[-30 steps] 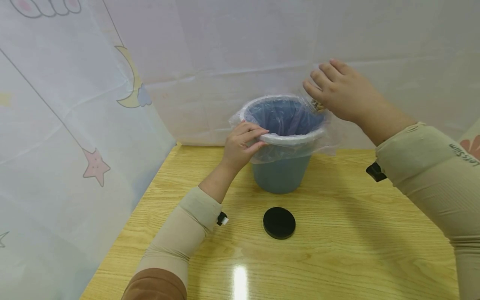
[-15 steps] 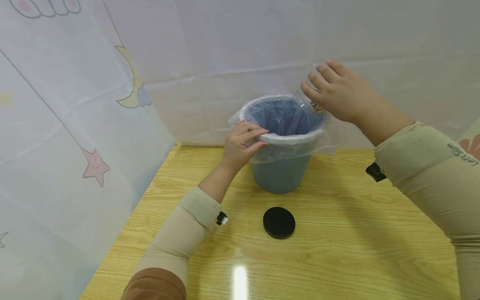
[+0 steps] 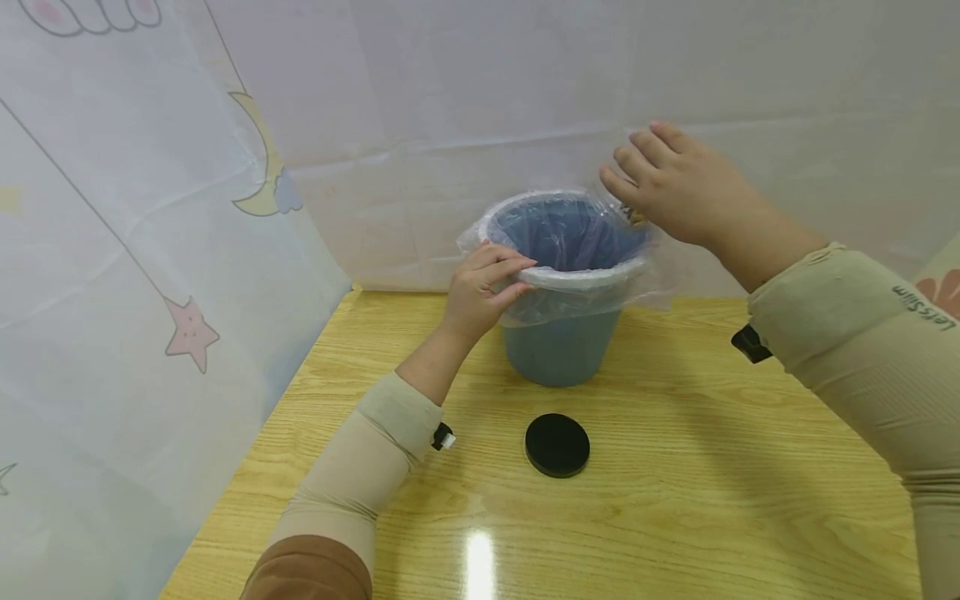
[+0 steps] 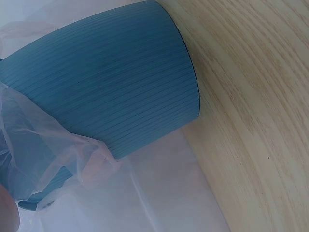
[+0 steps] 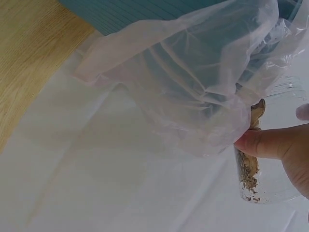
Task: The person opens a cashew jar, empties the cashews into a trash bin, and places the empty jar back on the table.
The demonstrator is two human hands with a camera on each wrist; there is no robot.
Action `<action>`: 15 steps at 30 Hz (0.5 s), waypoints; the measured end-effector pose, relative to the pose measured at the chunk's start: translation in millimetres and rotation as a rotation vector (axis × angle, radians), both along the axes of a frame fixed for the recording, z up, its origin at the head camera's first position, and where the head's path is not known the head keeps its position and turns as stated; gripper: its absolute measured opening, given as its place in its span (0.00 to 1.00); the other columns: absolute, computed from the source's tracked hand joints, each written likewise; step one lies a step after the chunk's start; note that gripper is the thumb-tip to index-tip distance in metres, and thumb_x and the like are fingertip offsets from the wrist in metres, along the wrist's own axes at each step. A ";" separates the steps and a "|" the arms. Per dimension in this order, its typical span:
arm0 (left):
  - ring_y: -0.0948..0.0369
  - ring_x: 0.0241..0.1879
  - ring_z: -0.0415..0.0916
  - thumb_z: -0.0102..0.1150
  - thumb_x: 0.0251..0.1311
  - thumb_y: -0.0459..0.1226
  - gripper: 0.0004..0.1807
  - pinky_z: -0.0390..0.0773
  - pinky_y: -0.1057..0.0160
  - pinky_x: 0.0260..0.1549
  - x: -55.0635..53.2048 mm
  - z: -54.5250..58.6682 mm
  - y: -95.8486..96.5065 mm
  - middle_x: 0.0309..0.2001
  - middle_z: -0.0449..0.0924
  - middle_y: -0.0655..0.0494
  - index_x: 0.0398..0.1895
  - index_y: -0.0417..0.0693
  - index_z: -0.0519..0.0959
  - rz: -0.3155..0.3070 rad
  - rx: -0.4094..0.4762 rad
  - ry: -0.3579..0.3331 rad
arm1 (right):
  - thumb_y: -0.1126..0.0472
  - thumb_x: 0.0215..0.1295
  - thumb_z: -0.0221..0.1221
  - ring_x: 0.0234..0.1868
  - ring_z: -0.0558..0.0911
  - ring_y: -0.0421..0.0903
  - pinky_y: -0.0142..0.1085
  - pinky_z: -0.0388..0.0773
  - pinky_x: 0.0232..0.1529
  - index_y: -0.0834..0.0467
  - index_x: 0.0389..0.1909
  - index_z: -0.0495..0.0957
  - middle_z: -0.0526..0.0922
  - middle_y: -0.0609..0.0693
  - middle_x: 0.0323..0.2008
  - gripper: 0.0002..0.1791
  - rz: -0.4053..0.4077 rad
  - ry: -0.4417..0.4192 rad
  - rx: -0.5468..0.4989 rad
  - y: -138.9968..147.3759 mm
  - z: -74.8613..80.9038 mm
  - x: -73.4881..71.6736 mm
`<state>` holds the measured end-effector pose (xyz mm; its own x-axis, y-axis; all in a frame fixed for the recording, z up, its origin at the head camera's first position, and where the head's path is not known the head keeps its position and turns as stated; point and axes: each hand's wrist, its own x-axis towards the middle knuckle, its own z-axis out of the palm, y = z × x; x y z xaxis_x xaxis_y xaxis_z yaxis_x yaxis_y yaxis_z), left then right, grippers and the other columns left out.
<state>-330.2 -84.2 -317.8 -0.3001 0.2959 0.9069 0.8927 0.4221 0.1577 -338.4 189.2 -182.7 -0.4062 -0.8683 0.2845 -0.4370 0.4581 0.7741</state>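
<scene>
A blue trash bin (image 3: 558, 346) stands on the table, lined with a clear plastic bag (image 3: 555, 307) folded over its rim. My left hand (image 3: 480, 287) pinches the near left part of the rim, thumb outside and fingers on top. Above the right side of the bin, my right hand (image 3: 678, 183) grips a clear jar (image 5: 277, 186), mostly hidden behind the hand in the head view. The jar is tilted, its mouth end toward the bin opening. Brown dried pieces and crumbs (image 5: 248, 169) lie along its wall. In the right wrist view the thumb (image 5: 265, 143) presses the jar's side.
A round black lid (image 3: 557, 446) lies on the wood-grain table (image 3: 660, 508) in front of the bin. Close behind the bin hangs a pale wall covering (image 3: 487, 100), with a printed one on the left.
My right hand has shifted slightly left with the jar. The left hand, the bin and the black lid stay where they were.
</scene>
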 end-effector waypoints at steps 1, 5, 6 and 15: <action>0.60 0.41 0.75 0.70 0.42 0.39 0.15 0.64 0.59 0.58 -0.1 0.0 0.1 0.36 0.81 0.55 0.36 0.45 0.84 -0.001 0.001 0.000 | 0.72 0.51 0.63 0.59 0.64 0.64 0.53 0.53 0.63 0.65 0.60 0.64 0.66 0.67 0.56 0.33 0.001 0.000 0.001 -0.1 0.0 0.0; 0.60 0.41 0.75 0.70 0.42 0.39 0.15 0.64 0.58 0.58 0.1 -0.1 0.2 0.36 0.81 0.55 0.36 0.45 0.84 -0.002 0.001 -0.003 | 0.72 0.51 0.63 0.59 0.63 0.63 0.53 0.52 0.63 0.65 0.60 0.64 0.66 0.67 0.56 0.33 -0.004 -0.001 0.013 -0.7 0.3 0.5; 0.60 0.41 0.75 0.70 0.42 0.39 0.15 0.64 0.58 0.58 0.2 -0.1 0.1 0.36 0.81 0.55 0.36 0.45 0.84 -0.001 0.000 -0.005 | 0.72 0.51 0.63 0.59 0.63 0.63 0.53 0.52 0.63 0.65 0.60 0.64 0.66 0.67 0.56 0.33 -0.006 0.000 0.017 -0.9 0.2 0.5; 0.60 0.42 0.75 0.70 0.42 0.39 0.15 0.65 0.54 0.56 1.1 0.5 0.3 0.37 0.82 0.55 0.36 0.45 0.84 0.002 -0.001 -0.005 | 0.74 0.50 0.63 0.60 0.64 0.63 0.53 0.51 0.64 0.65 0.61 0.64 0.67 0.66 0.57 0.35 -0.014 0.001 0.033 -1.9 -2.0 0.1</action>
<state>-329.2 -83.9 -317.3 -0.3056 0.2965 0.9048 0.8911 0.4240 0.1620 -338.3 187.3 -184.8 -0.4184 -0.8713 0.2564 -0.4299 0.4387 0.7891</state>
